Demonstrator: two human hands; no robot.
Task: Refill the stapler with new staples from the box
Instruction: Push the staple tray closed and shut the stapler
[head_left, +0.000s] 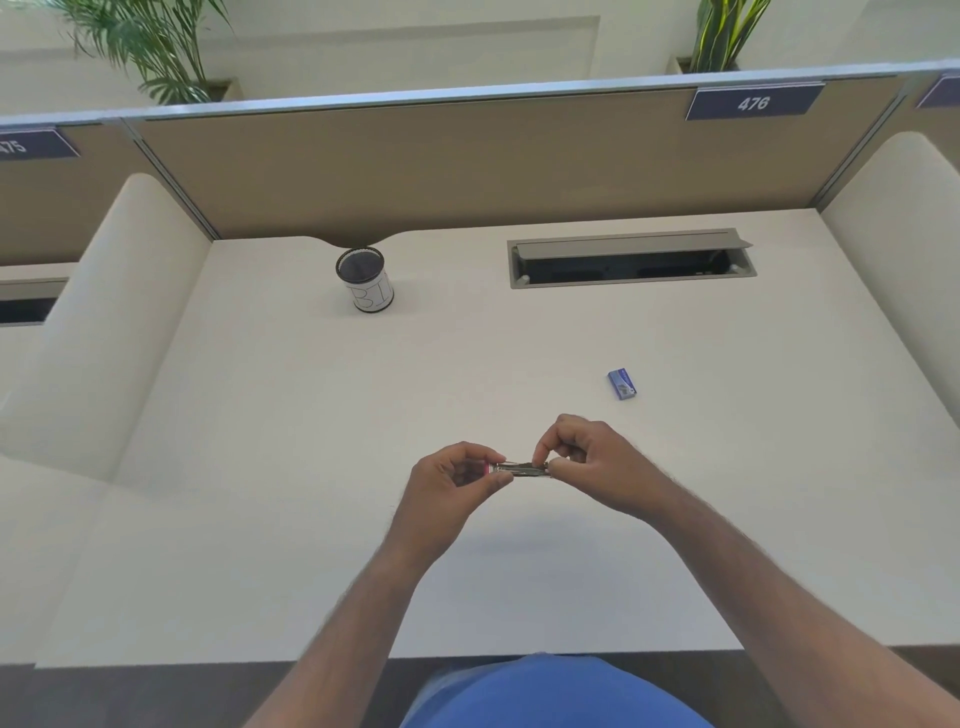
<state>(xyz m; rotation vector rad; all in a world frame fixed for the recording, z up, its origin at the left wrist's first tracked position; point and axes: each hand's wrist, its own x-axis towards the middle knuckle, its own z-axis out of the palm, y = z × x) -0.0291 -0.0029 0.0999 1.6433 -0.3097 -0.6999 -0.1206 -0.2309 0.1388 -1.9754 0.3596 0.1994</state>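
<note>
A small metal stapler (521, 470) with a pink-red end is held level above the white desk (311, 467), between both hands. My left hand (451, 480) pinches its left, pink end. My right hand (592, 465) grips the right end with thumb and fingertips on top of the silver rail. Whether staples lie in the rail is too small to tell. The blue staple box (622, 384) lies on the desk, up and to the right of my right hand, apart from both hands.
A mesh pen cup (364, 279) with a white label stands at the back left of the desk. An open grey cable tray (631, 258) is sunk into the back right. Beige partition panels and curved side dividers enclose the desk.
</note>
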